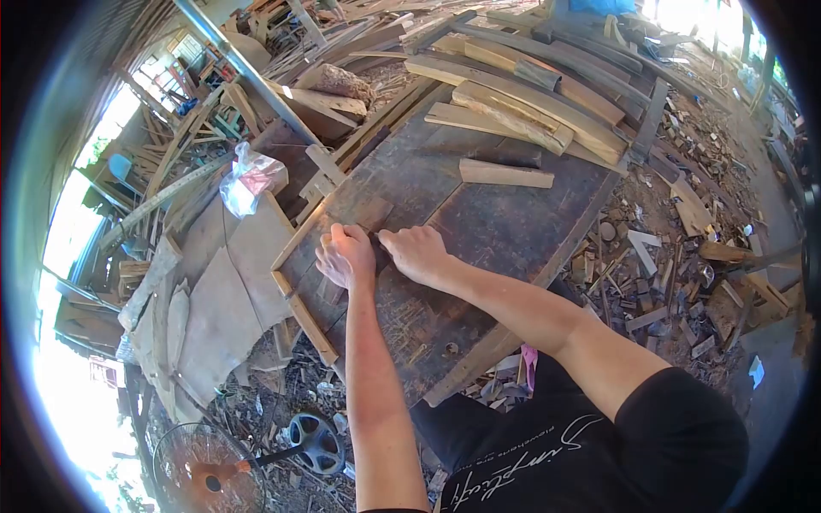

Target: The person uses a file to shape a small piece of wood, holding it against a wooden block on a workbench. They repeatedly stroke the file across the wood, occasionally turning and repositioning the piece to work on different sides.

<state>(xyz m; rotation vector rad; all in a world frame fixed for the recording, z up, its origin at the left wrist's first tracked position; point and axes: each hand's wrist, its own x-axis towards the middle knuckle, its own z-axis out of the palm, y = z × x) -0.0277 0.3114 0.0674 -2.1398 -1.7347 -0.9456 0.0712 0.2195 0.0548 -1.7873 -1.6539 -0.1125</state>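
My left hand is closed over a flat brown piece of wood lying on the dark worktable. Parts of that wood show beyond the fingers and below the palm. Just to the right, my right hand makes a fist with the thumb side toward the wood. A small dark thing shows at its left edge, too hidden to name. Farther up the table, a short pale wooden block lies by itself.
Long planks are stacked across the table's far end. A plastic bag lies at the left, near a large sheet of board. A standing fan is at the lower left. Wood scraps litter the ground at right.
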